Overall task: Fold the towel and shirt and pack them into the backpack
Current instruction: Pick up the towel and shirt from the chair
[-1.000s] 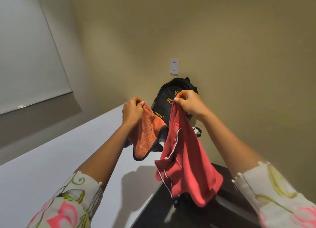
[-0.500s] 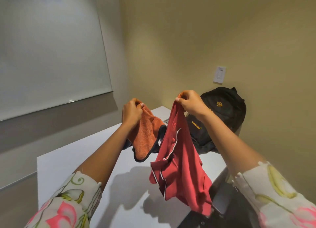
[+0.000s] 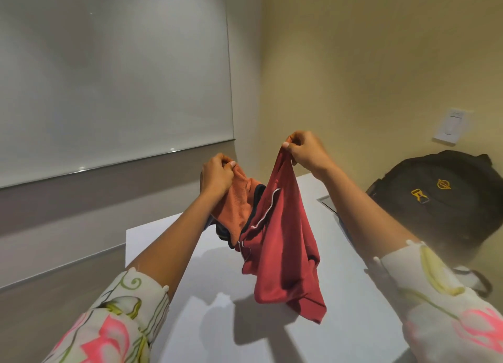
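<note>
My left hand (image 3: pixel 216 176) grips an orange towel (image 3: pixel 236 207) with a dark edge, which hangs above the white table (image 3: pixel 351 294). My right hand (image 3: pixel 306 151) pinches the top of a red shirt (image 3: pixel 283 248) with white piping; the shirt hangs down in front of part of the towel, its lower end just above the table. A black backpack (image 3: pixel 446 196) with yellow logos stands at the table's far right against the wall.
A large whiteboard (image 3: pixel 109 71) covers the left wall. A white wall switch (image 3: pixel 449 127) sits above the backpack. A grey inset panel (image 3: pixel 328 202) lies in the table near the backpack. The table's left edge drops to the floor.
The view has swung left, so the backpack now sits far right. Both hands hold the same cloths, and the shirt hangs closer to the towel.
</note>
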A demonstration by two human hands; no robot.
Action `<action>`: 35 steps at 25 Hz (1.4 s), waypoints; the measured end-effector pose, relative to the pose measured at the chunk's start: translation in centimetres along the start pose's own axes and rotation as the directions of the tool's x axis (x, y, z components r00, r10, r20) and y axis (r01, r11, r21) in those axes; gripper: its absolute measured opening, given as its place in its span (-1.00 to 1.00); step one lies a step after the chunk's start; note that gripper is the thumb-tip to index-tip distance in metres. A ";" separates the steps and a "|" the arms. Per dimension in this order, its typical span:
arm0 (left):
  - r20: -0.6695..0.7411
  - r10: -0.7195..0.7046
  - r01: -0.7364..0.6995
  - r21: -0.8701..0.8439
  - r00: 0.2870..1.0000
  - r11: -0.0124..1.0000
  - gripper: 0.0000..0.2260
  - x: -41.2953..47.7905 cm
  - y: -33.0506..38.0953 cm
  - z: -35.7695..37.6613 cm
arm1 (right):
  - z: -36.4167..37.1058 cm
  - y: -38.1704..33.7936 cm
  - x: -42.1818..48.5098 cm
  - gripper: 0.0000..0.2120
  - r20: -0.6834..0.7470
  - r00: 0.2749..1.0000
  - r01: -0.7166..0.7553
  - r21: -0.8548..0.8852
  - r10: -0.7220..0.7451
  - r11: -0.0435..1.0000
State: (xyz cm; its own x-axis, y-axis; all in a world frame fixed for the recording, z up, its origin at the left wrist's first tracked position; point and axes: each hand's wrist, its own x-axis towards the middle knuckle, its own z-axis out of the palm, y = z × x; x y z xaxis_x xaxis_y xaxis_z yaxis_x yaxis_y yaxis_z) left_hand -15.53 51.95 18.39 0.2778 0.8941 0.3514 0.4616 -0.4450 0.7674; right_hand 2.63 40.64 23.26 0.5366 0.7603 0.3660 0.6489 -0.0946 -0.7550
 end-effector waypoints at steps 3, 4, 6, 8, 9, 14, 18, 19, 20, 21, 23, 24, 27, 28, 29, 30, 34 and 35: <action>-0.032 -0.051 0.052 0.036 0.998 0.998 -0.80 1.8 -1.7 -0.7 | 3.1 -0.5 2.5 -0.85 0.027 1.000 -0.015 0.085 0.013 0.996; -0.040 -0.072 0.074 0.047 0.997 0.996 -0.80 2.4 -2.2 -0.8 | 4.0 -0.6 3.2 -0.87 0.044 0.999 -0.034 0.132 0.029 0.991; -0.051 -0.090 0.094 0.061 0.995 0.994 -0.80 3.6 -3.1 -0.8 | 5.7 -1.0 4.9 -0.90 0.075 0.996 -0.057 0.214 0.042 0.975; -0.060 -0.120 0.125 0.074 0.991 0.989 -0.81 5.4 -4.3 -1.0 | 7.8 -1.1 7.4 -0.90 0.114 0.993 -0.045 0.265 0.015 0.963; -0.065 -0.141 0.145 0.068 0.988 0.987 -0.81 6.2 -4.7 -1.0 | 8.6 -1.1 8.5 -0.89 0.131 0.991 -0.034 0.271 -0.002 0.962; -0.224 -0.257 0.281 0.083 0.940 0.956 -0.80 14.9 -7.3 -0.1 | 14.9 -1.8 19.4 -0.87 0.261 0.960 0.009 0.329 -0.100 0.944; -0.228 -0.253 0.279 0.087 0.940 0.956 -0.81 15.5 -8.3 -0.3 | 15.5 -1.9 19.5 -0.84 0.247 0.960 0.036 0.357 -0.132 0.933; -0.227 -0.244 0.270 0.089 0.943 0.959 -0.81 15.6 -8.4 -0.3 | 15.5 -1.8 19.6 -0.87 0.236 0.962 0.040 0.369 -0.135 0.929; -0.231 -0.246 0.271 0.085 0.941 0.959 -0.80 15.7 -8.2 -0.3 | 15.7 -1.7 19.9 -0.90 0.235 0.962 0.042 0.376 -0.139 0.926; -0.238 -0.255 0.279 0.076 0.937 0.957 -0.80 16.4 -8.3 -0.2 | 16.3 -1.4 20.8 -0.92 0.240 0.959 0.046 0.386 -0.148 0.921; -0.265 -0.278 0.304 0.062 0.923 0.951 -0.79 18.6 -9.1 0.3 | 18.0 -1.1 22.9 -0.94 0.259 0.953 0.044 0.391 -0.155 0.919; -0.272 -0.296 0.319 0.044 0.916 0.947 -0.80 19.4 -9.6 0.3 | 18.9 -0.7 23.8 -0.94 0.267 0.950 0.044 0.397 -0.161 0.917; -0.271 -0.331 0.346 0.009 0.904 0.938 -0.82 21.3 -11.7 1.0 | 21.3 0.3 25.5 -0.92 0.282 0.946 0.032 0.406 -0.158 0.913; -0.268 -0.343 0.357 0.006 0.900 0.934 -0.83 21.6 -12.4 1.3 | 22.2 1.0 26.1 -0.90 0.291 0.945 0.019 0.406 -0.150 0.913; -0.261 -0.361 0.373 -0.003 0.895 0.928 -0.83 21.9 -13.2 1.6 | 23.1 1.7 26.4 -0.88 0.302 0.943 0.009 0.399 -0.140 0.917; -0.254 -0.380 0.391 -0.011 0.889 0.921 -0.82 22.0 -14.1 2.0 | 23.9 2.4 26.6 -0.86 0.313 0.941 0.000 0.381 -0.129 0.925; -0.229 -0.452 0.459 -0.023 0.862 0.888 -0.81 21.8 -17.9 4.1 | 28.1 6.3 26.5 -0.87 0.361 0.930 -0.021 0.244 -0.071 0.970; -0.226 -0.473 0.478 -0.034 0.852 0.877 -0.82 21.6 -18.8 4.5 | 29.2 7.4 26.4 -0.86 0.371 0.927 -0.026 0.207 -0.054 0.978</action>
State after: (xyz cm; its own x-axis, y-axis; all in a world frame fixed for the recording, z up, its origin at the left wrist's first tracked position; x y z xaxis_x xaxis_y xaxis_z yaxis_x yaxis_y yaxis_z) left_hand -14.41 79.43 9.16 -0.1718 0.9835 0.0572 0.5094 0.0390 0.8596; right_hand 5.83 78.73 11.49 0.2618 0.9486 0.1780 0.5095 0.0208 -0.8602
